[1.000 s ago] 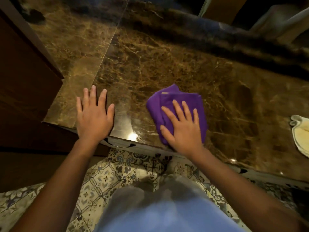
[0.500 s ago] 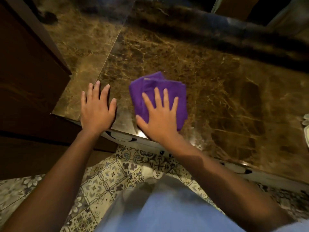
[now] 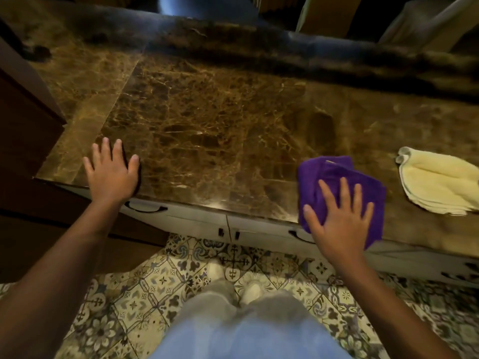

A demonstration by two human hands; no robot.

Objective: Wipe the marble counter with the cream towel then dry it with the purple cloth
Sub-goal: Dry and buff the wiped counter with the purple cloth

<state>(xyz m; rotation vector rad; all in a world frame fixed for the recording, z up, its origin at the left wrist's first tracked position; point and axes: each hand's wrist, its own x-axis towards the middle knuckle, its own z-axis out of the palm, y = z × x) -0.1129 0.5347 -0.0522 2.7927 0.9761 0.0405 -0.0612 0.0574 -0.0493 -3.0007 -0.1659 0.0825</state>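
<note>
Our right hand (image 3: 339, 216) presses flat, fingers spread, on the purple cloth (image 3: 337, 177) (cream towel (image 3: 438, 185) just beside); left hand (image 3: 111, 172) splayed on the marble counter (image 3: 220, 125).

The marble counter (image 3: 207, 120) is brown with pale gold veining and a glossy face, and a straight seam runs diagonally across its left part. Its back edge rises into a dark raised ledge. On it, near the front edge at the right, lies the folded purple cloth (image 3: 334, 174), overhanging that edge slightly. Just beside it, farther right, lies the folded cream towel (image 3: 438, 182), apart from the cloth.
</note>
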